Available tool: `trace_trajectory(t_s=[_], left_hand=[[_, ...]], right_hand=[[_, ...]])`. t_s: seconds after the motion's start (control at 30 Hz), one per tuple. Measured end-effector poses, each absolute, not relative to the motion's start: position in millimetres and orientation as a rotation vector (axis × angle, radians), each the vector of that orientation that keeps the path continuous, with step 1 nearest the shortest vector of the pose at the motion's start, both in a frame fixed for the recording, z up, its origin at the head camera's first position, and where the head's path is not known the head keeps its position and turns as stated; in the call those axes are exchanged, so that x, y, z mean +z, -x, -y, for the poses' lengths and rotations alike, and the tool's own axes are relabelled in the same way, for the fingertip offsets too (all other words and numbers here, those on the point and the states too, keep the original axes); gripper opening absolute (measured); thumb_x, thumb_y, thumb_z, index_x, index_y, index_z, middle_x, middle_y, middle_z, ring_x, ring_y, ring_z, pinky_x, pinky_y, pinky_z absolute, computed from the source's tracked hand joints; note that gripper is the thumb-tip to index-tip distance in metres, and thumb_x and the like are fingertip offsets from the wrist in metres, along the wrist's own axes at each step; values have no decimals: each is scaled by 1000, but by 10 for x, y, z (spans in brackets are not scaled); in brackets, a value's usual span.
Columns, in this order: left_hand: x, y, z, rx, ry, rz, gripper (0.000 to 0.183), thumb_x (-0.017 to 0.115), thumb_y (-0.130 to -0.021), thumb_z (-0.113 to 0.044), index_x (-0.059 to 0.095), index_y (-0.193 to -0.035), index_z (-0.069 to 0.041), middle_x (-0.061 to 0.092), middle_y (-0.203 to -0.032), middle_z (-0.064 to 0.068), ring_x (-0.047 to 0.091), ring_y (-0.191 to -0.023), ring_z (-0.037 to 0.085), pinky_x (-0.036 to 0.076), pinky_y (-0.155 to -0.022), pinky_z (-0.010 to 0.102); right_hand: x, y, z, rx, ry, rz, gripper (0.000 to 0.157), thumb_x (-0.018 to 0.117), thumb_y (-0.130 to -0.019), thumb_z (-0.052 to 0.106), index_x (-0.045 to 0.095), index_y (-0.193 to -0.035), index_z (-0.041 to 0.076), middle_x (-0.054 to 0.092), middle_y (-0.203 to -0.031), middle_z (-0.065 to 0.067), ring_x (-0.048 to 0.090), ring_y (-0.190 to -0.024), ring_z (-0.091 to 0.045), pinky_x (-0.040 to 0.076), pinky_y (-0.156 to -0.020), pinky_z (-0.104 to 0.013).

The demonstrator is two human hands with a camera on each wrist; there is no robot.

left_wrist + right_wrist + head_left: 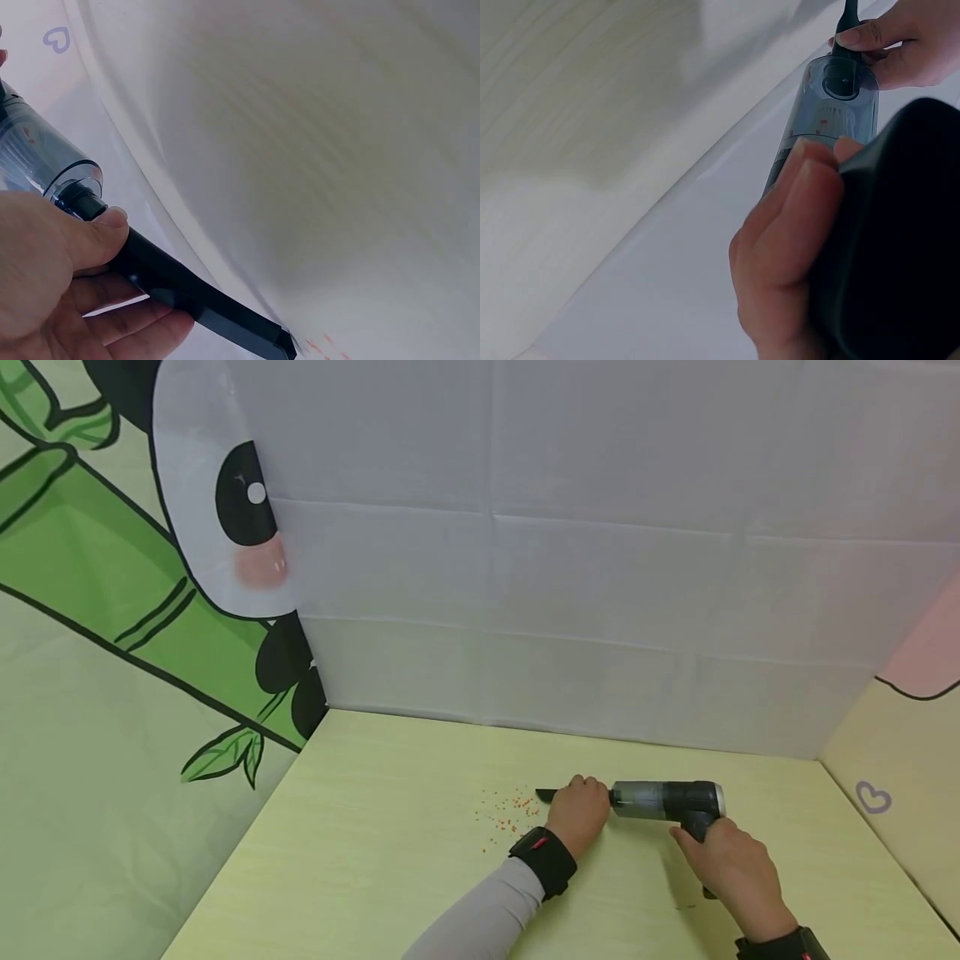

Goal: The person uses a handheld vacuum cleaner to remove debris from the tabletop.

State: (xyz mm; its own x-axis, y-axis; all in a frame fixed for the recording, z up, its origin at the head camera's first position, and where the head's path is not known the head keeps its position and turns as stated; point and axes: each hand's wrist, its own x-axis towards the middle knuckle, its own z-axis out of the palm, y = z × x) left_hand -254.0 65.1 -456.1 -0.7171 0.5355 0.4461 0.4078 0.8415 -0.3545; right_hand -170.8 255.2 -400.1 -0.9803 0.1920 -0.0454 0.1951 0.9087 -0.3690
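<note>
A handheld vacuum cleaner (645,799) with a clear dust cup and a dark pistol handle is held above the table. My right hand (738,872) grips its handle, the fingers wrapped round it in the right wrist view. At the front, my left hand (581,814) holds the long black nozzle (187,289) between thumb and fingers. The nozzle's tip points left, close to a scatter of small orange crumbs (510,818). Some orange bits show inside the dust cup (829,112). In the head view the left hand hides most of the nozzle.
The pale yellow tabletop (360,860) meets a light grey-white back wall (570,610). To the left stands a panel with a printed green bamboo stalk (150,560). A cream side wall with a heart drawing (873,797) borders the right edge.
</note>
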Motion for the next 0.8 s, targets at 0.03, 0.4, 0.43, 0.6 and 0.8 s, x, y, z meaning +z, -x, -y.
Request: trace_trajectory(t_s=[0.03,0.4,0.43,0.6,0.8], left_hand=[[-4569,2543,-651,304,690,2476,15,55,-93,-27,65,-86,-19,56,-73,-5,52,-66,9,47,-47,19],[-4599,2514,-636,330,678,2481,14,54,-93,-26,64,-87,-19,55,-74,-5,52,-67,9,47,-48,19],[-4594,2508,-633,333,677,2480,13,54,-93,-26,64,-87,-19,55,-74,-5,52,-68,9,47,-48,19],[-4569,2476,-615,324,681,2476,14,54,-93,-25,64,-86,-19,55,-73,-6,51,-67,8,47,-49,19],[-4556,2462,-612,330,684,2468,14,54,-93,-25,64,-85,-19,54,-73,-6,51,-67,8,47,-50,18]], right_hand=[[-4002,1707,-2549,-590,-311,-3063,60,52,-84,59,46,-72,0,47,-56,-7,46,-45,-20,37,-38,-33],[-4023,1685,-2538,-586,-310,-3045,61,51,-84,60,46,-72,1,48,-56,-7,46,-45,-20,38,-39,-33],[-4023,1683,-2536,-586,-309,-3044,61,51,-84,60,46,-72,1,48,-56,-7,46,-45,-20,38,-39,-33],[-4023,1671,-2532,-588,-309,-3032,62,50,-84,61,46,-73,-1,48,-57,-8,47,-45,-20,38,-39,-34],[-4026,1672,-2549,-583,-294,-3034,67,48,-83,65,46,-74,-1,48,-57,-8,47,-46,-20,39,-40,-34]])
